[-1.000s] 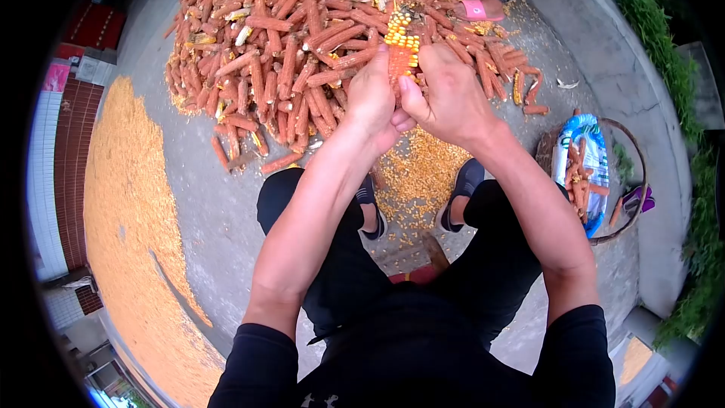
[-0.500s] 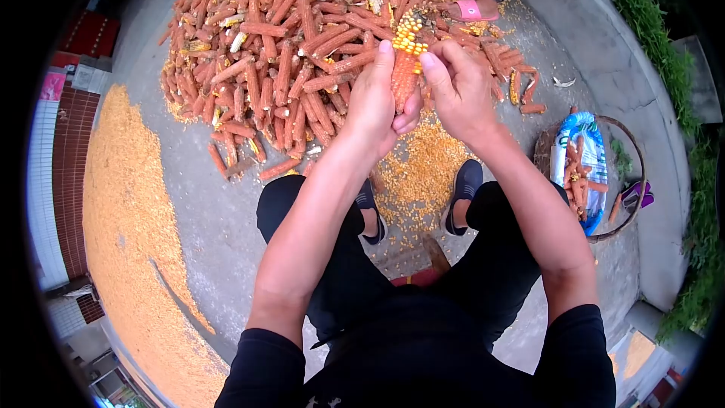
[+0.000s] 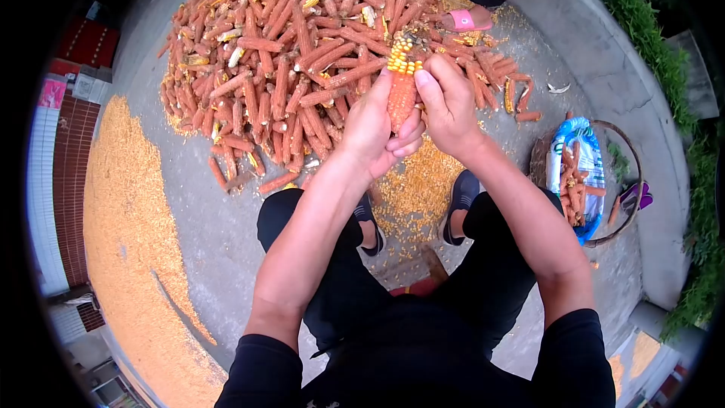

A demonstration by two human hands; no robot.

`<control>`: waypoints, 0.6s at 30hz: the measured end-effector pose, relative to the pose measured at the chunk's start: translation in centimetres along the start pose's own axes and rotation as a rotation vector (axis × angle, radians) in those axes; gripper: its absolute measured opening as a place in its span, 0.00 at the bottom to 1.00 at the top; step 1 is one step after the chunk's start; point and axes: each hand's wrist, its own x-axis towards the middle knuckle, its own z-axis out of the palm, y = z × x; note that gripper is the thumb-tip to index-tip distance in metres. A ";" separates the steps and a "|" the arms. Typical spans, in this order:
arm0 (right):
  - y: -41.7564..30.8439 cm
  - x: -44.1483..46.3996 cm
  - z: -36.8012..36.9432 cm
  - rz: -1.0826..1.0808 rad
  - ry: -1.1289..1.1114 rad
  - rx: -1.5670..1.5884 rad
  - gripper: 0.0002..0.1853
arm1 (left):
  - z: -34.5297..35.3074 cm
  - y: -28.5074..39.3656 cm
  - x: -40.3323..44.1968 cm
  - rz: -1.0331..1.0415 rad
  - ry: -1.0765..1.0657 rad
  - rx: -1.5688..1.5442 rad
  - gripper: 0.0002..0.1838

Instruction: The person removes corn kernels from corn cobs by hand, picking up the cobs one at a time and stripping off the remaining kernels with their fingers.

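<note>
A corn cob (image 3: 402, 98) stands nearly upright between my hands, its lower part bare and reddish, with yellow kernels left around the top. My left hand (image 3: 374, 125) is closed around the bare lower part. On the other side, my right hand (image 3: 451, 106) is closed with its thumb pressed against the cob near the lower edge of the kernels. Loose corn kernels (image 3: 415, 189) lie on the ground below, between my shoes. Just beyond my hands rises a large pile of stripped corn cobs (image 3: 279, 60).
A handled basket (image 3: 596, 181) lined with a blue and white bag holds several cobs at right. Along the left spreads a long bed of kernels (image 3: 128, 219). Another person's foot in a pink sandal (image 3: 468, 20) is beside the pile. Green plants (image 3: 642, 45) edge the right side.
Fewer kernels show on the upper cob now. My right hand has shifted slightly left and down, staying against the cob. The left hand still grips the lower part.
</note>
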 end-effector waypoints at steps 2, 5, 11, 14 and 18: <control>-0.1 0.0 0.0 0.053 0.008 0.070 0.15 | 0.1 -0.5 0.1 0.135 0.077 0.167 0.30; -1.2 0.1 -0.2 0.156 -0.045 0.122 0.17 | 0.1 -1.5 1.3 0.351 0.263 0.439 0.28; -0.7 0.3 0.6 -0.047 0.057 -0.203 0.17 | -0.5 -3.2 1.9 0.755 0.305 0.766 0.22; -0.7 0.5 0.2 -0.038 0.032 -0.169 0.16 | -0.3 -3.3 2.2 0.759 0.318 0.709 0.23; 0.0 0.3 0.3 -0.034 0.016 -0.244 0.17 | -0.1 -2.8 1.6 0.440 0.266 0.450 0.24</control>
